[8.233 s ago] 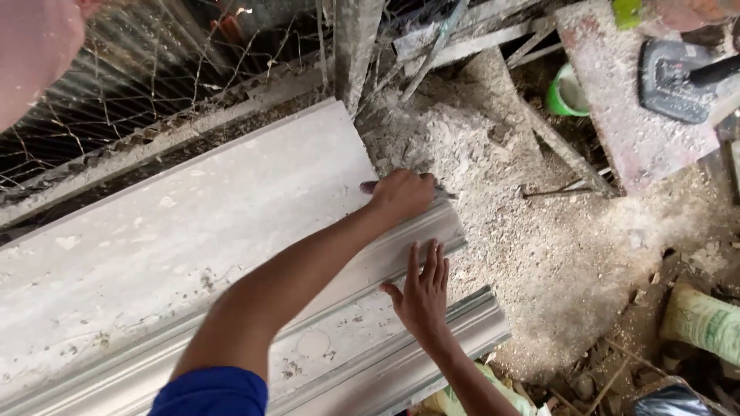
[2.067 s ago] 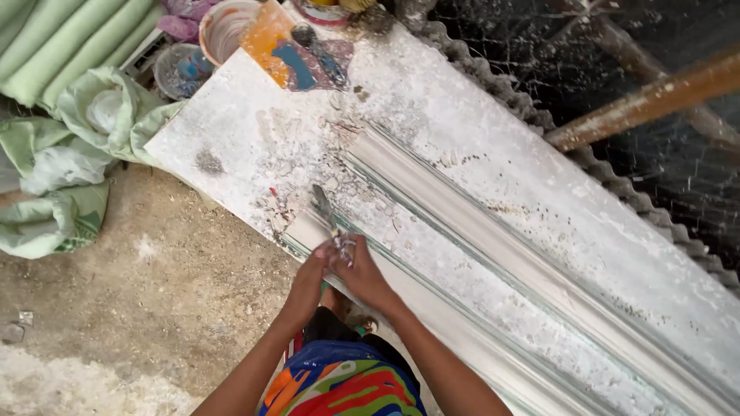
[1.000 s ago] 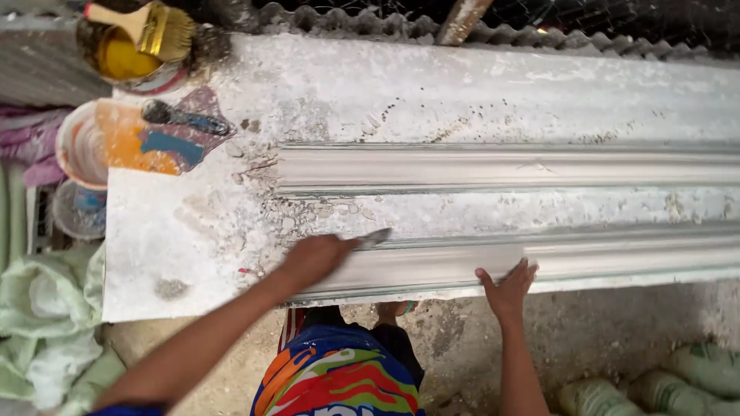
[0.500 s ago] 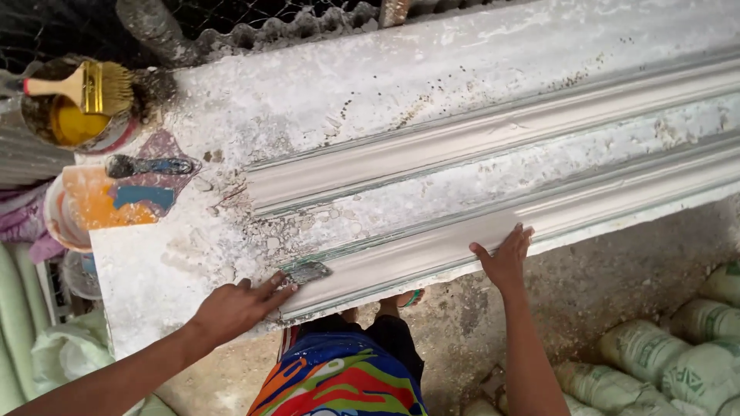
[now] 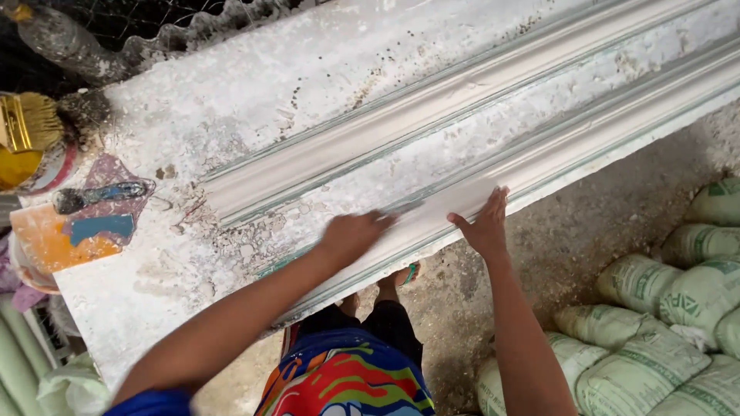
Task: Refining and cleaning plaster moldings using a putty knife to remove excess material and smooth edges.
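A long white plaster-crusted table [image 5: 308, 100] carries two cast moulding strips running left to right, a far strip [image 5: 432, 108] and a near strip [image 5: 555, 154] along the front edge. My left hand [image 5: 354, 235] is blurred on the near strip, closed over a thin flat scraper whose grey-green tip [image 5: 406, 206] pokes out to the right. Just right of it, my right hand [image 5: 486, 223] lies flat with fingers spread on the strip's front edge. Plaster crumbs [image 5: 239, 239] lie at the strips' left ends.
A yellow-bristled brush [image 5: 27, 123] rests in a tub at the far left, above a blue-handled putty knife [image 5: 100, 192] and an orange board [image 5: 54, 239]. Filled sacks [image 5: 655, 308] are stacked on the dirt floor at right. Wire mesh and corrugated sheet back the table.
My left hand has slid right along the near strip with the scraper, closing on my right hand, which has stayed flat on the strip's edge. The view has shifted slightly.
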